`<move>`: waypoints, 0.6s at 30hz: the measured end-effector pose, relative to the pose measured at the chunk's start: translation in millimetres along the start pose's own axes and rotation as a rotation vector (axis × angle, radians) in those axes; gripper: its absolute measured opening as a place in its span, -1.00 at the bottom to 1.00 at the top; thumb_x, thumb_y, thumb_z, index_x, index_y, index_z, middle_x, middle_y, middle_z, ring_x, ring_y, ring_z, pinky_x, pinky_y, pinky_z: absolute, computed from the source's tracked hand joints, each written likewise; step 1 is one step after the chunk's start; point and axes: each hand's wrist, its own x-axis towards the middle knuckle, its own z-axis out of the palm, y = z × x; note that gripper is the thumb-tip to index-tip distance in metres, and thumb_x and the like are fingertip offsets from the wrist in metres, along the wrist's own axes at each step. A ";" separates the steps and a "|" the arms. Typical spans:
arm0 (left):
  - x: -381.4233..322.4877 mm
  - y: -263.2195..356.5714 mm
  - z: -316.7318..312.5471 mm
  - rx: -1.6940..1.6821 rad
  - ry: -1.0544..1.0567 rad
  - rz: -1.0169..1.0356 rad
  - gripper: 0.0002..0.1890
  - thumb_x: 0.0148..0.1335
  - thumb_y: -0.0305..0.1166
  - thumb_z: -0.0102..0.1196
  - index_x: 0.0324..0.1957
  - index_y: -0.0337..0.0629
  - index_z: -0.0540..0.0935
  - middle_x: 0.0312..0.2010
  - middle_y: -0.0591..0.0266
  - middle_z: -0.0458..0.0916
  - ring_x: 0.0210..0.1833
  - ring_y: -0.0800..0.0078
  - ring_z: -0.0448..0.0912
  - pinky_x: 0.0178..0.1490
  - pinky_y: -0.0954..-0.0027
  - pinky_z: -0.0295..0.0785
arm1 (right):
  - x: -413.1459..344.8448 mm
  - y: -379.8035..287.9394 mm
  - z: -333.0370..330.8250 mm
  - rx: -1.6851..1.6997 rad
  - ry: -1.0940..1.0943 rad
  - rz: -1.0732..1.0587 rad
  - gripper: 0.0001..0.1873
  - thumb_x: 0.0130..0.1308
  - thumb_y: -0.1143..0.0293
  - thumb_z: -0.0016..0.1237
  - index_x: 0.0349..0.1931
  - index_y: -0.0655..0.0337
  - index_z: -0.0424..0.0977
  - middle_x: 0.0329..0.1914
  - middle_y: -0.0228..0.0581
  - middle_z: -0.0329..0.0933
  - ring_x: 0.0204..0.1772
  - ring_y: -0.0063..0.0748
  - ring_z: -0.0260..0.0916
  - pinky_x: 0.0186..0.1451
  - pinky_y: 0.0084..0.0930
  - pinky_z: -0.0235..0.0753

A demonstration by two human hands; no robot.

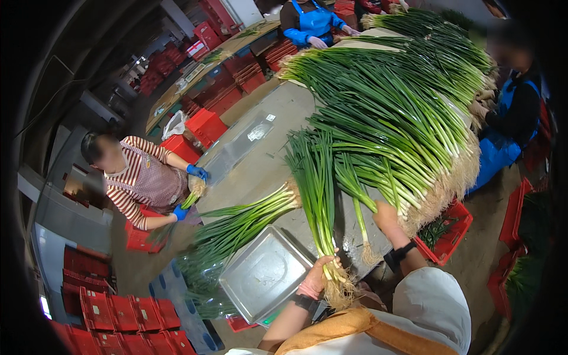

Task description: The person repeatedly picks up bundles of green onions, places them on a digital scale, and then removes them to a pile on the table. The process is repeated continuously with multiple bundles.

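My left hand (320,276) is closed around the white stems of a bunch of green onions (320,195), just above its roots, with the leaves pointing away from me. My right hand (385,214) grips the lower part of a few green onions (357,186) on the metal table (284,106). A single green onion (362,225) with bare roots lies between the two hands. To the right, a large heap of green onions (390,115) spreads over the table, roots towards its right edge. Beside my left hand stands a scale with a metal tray (267,274).
Another pile of green onions (248,217) lies beyond the scale. Across the table at left, a person in blue gloves (144,177) holds a bunch. Co-workers in blue aprons (310,22) stand at the far side and right. Red crates (448,235) stand below the right edge; stacked red crates (128,315) fill the lower left.
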 end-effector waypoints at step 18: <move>36.2 -28.0 -14.3 -0.111 -0.129 -0.065 -0.73 0.23 -0.35 0.08 -0.07 -0.28 0.56 -0.23 0.13 0.65 -0.17 0.24 0.62 -0.02 0.23 0.55 | -112.5 -73.4 4.7 0.264 0.362 -0.278 -0.28 0.08 0.24 0.19 0.22 0.38 0.25 0.06 0.14 0.43 0.14 0.14 0.35 0.22 -0.23 0.29</move>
